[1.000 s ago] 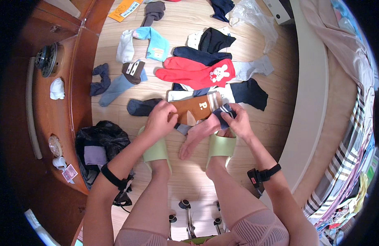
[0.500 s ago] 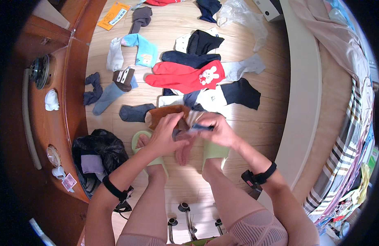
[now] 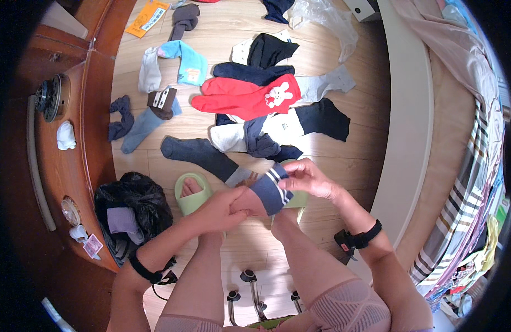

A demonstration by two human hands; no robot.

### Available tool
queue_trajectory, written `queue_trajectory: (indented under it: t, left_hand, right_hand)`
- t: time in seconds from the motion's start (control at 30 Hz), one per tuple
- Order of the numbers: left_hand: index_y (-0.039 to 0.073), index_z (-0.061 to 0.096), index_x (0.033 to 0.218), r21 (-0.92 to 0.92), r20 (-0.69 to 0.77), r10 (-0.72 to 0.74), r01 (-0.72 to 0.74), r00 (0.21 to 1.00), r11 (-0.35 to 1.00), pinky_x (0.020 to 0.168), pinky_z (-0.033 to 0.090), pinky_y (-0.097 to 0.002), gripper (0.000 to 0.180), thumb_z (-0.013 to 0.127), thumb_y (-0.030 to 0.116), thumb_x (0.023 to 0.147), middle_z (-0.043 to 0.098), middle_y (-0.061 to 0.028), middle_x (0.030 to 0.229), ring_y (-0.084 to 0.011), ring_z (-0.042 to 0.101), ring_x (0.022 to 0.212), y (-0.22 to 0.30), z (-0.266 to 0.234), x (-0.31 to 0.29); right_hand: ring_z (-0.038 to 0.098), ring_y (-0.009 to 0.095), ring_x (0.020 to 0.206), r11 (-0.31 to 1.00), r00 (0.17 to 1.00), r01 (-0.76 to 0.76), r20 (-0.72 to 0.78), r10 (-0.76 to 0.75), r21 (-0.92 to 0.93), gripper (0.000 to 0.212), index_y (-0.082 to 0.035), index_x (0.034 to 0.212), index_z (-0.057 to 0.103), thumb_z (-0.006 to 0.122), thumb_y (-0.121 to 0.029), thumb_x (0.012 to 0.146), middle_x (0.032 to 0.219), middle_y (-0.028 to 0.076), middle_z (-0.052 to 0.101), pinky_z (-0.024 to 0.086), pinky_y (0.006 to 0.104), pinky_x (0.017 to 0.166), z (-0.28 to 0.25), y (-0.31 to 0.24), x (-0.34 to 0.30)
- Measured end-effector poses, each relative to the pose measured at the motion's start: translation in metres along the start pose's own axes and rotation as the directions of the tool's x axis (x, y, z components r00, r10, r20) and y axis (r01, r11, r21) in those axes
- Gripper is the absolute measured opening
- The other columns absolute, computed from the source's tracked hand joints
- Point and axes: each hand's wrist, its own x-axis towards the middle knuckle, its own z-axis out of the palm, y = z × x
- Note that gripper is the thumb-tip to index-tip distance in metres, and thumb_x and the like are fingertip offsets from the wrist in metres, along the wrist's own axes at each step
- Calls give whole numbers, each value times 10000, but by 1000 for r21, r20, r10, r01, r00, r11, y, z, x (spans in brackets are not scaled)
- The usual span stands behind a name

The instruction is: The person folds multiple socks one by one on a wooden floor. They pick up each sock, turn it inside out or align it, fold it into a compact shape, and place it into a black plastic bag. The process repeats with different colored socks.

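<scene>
Between my hands is a sock [image 3: 266,191] with a navy cuff crossed by white stripes and a pinkish part below it. My left hand [image 3: 225,211] is closed round the pinkish part, its thumb on the near side and some fingers hidden. My right hand [image 3: 309,180] pinches the striped cuff at its right edge. Just beyond the left hand lies a long dark grey sock [image 3: 197,154], its lighter end partly covered by the held sock. A red sock pair with a white rabbit [image 3: 241,95] lies farther out, above a white sock [image 3: 227,138].
More socks lie about the floor, among them a light blue one [image 3: 192,69] and a black one [image 3: 327,119]. A black plastic bag [image 3: 139,193] stands by the wooden cabinet at left. A clear plastic bag [image 3: 327,22] lies far right. Green slippers [image 3: 192,193] are on my feet.
The striped cuff, blurred before, is now spread out flat between my hands. A brown piece by my left hand has left its spot, uncovering more of the dark grey sock.
</scene>
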Motion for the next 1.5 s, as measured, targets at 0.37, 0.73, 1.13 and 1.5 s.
queue_trajectory:
  t: [0.37, 0.73, 1.13, 1.5]
  left_hand:
    - [-17, 619, 1113, -256, -802, -169, -74, 573, 964, 830, 462, -250, 316, 662, 176, 868, 632, -36, 1030, -103, 585, 920, 28, -170, -88]
    - [-30, 552, 1320, 551, -835, 345, 655, 429, 518, 1026, 447, -423, 482, 664, 218, 923, 604, -252, 1276, -398, 571, 1202, -67, -242, -74]
    - [14, 583, 1194, 755, -543, 417, 206, 729, 622, 1008, 419, -451, 409, 651, 27, 791, 566, -193, 1180, -389, 530, 1143, -25, -136, 14]
    - [93, 669, 1169, 775, -295, 173, 129, 940, 618, 1093, 366, -472, 417, 718, 72, 756, 466, -167, 1417, -370, 437, 1297, -47, -79, 50]
  right_hand:
    - [655, 91, 717, 900, 893, -112, -440, -96, -422, 165, 1, 1004, 705, 662, -141, 931, 816, 66, 715, 532, 279, 662, -21, 46, 25]
    - [643, 329, 942, 582, 803, -42, -374, -464, -812, 355, -12, 1116, 635, 747, -127, 800, 1027, 166, 633, 539, 402, 834, -17, 40, 47]
    - [554, 104, 724, 963, 743, 244, -616, -261, -114, 99, -94, 845, 567, 658, -55, 840, 799, -13, 579, 456, 267, 654, -67, 28, 73]
    - [642, 161, 837, 832, 677, 100, -575, -459, -546, 229, -12, 1007, 618, 716, -74, 809, 892, 79, 668, 522, 311, 737, -97, 55, 60]
